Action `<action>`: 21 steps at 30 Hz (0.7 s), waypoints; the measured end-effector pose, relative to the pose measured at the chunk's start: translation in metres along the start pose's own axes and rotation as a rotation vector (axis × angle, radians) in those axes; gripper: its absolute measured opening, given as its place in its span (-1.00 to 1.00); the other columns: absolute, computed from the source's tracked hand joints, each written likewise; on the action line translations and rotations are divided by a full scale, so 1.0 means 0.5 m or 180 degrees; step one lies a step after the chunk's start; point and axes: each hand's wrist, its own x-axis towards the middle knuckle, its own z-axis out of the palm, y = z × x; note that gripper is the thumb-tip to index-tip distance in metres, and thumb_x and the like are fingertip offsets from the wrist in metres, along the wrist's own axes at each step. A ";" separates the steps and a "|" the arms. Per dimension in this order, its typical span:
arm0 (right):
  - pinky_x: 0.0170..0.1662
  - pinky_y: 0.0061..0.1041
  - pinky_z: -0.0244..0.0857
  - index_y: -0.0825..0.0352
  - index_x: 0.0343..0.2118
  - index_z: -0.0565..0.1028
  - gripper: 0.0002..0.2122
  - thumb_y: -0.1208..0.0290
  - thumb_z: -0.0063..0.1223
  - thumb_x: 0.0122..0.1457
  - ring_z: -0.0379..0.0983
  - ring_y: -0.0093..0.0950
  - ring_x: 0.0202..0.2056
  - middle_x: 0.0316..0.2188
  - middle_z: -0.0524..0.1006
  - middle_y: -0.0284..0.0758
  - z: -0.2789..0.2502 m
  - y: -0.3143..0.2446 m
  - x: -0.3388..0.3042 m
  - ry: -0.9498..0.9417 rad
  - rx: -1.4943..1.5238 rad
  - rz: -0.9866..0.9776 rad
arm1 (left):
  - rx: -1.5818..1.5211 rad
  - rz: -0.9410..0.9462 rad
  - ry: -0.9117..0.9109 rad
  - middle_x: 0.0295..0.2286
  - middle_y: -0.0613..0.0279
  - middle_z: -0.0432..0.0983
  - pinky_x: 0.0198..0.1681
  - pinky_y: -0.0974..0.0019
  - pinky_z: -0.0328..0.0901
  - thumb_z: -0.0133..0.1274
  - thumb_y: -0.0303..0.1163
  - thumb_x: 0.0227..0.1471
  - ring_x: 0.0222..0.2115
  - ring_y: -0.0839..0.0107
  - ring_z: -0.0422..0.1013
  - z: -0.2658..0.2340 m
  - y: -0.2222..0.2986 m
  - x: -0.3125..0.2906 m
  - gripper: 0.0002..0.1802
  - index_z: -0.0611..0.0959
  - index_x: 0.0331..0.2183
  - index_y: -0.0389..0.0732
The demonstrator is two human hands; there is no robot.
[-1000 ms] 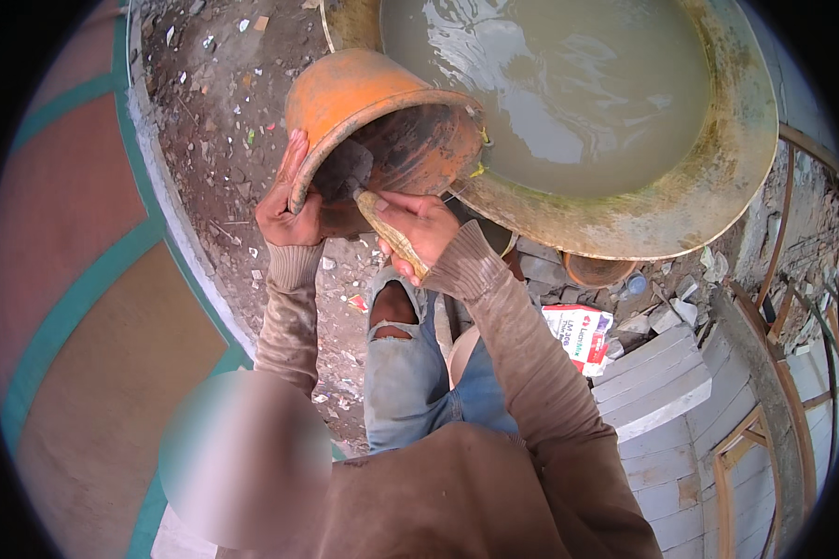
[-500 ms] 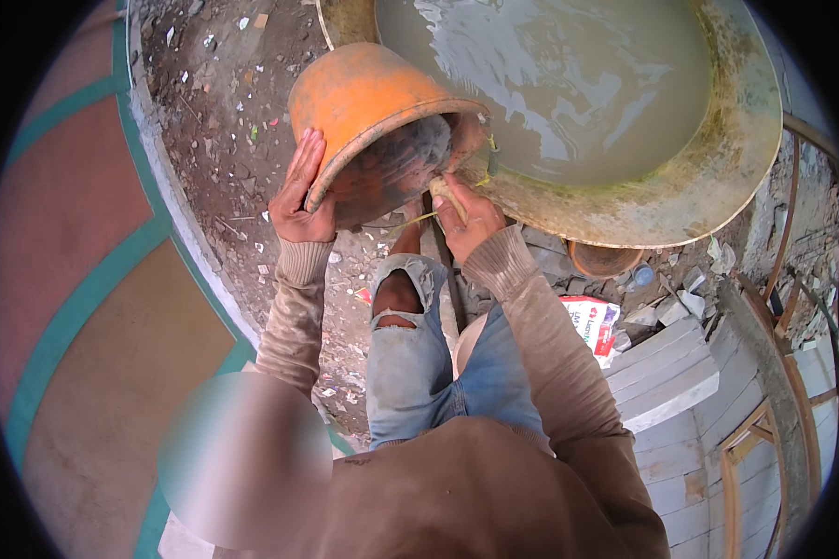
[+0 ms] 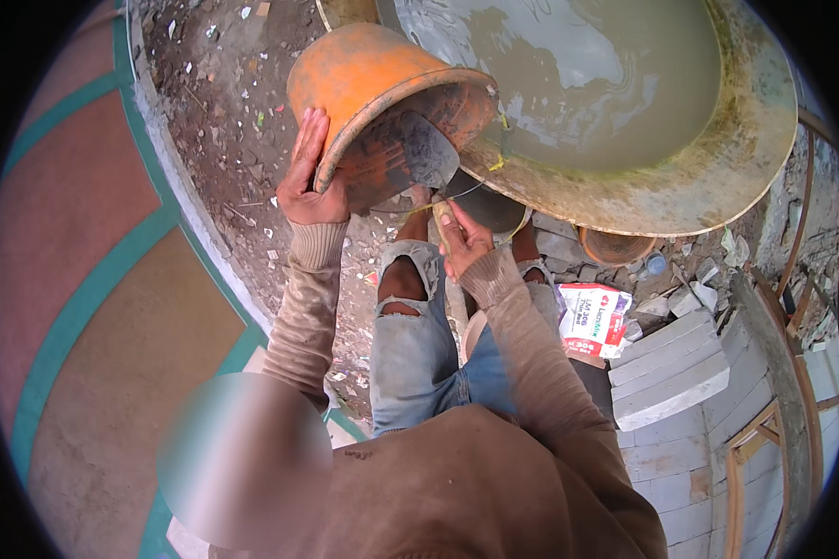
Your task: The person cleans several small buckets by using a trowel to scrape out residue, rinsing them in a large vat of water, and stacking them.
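Note:
An orange bucket (image 3: 364,79), smeared with grey residue, is tipped on its side with its mouth toward me. My left hand (image 3: 311,177) grips it at the left of the rim, fingers laid along the outer wall. In my right hand (image 3: 466,246) is a trowel, closed round its pale handle (image 3: 441,218). The trowel's grey blade (image 3: 429,152) reaches into the bucket's mouth, near the inner wall. The bucket's thin wire handle hangs below the rim, with yellow string tied on it.
A wide round basin (image 3: 615,212) of murky water stands at the far right, beside the bucket. Below it are a dark bucket (image 3: 488,205) and an orange container (image 3: 617,247). A printed bag (image 3: 594,320) and stacked grey blocks (image 3: 671,368) lie right. A kerb (image 3: 191,200) borders littered soil.
The bucket has tilted and shifted slightly farther away. My right hand and the trowel have drawn toward me, showing more of the blade. The dark bucket and bag show more fully.

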 end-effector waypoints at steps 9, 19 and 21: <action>-0.76 -0.55 0.15 0.25 0.25 0.28 -0.51 0.19 -0.01 0.31 0.24 -0.61 -0.81 -0.62 0.41 -0.35 -0.014 -0.010 0.044 0.0254 -0.0547 -0.1627 | 0.0072 0.0031 -0.0084 0.05 0.05 0.47 0.24 0.20 0.15 0.09 -0.65 0.01 0.16 0.18 0.30 0.006 0.004 0.004 -0.51 0.57 0.05 -0.27; -0.77 -0.61 0.12 0.17 0.26 0.28 -0.51 0.15 0.00 0.31 0.19 -0.68 -0.80 -0.63 0.40 -0.41 -0.008 -0.045 0.042 -0.0196 -0.0034 -0.0626 | -0.0145 -0.0154 -0.0070 0.09 -0.01 0.41 0.26 0.18 0.09 0.20 -0.47 0.02 0.20 0.17 0.25 0.000 -0.004 -0.004 -0.46 0.52 0.07 -0.34; -0.76 -0.62 0.12 0.16 0.26 0.28 -0.51 0.13 -0.01 0.31 0.20 -0.67 -0.80 -0.65 0.37 -0.42 0.013 0.015 0.037 0.0120 -0.0110 -0.0458 | -0.0145 -0.0087 -0.0107 0.09 -0.02 0.41 0.26 0.18 0.09 0.20 -0.44 0.02 0.20 0.16 0.24 0.007 0.006 -0.005 -0.45 0.52 0.07 -0.34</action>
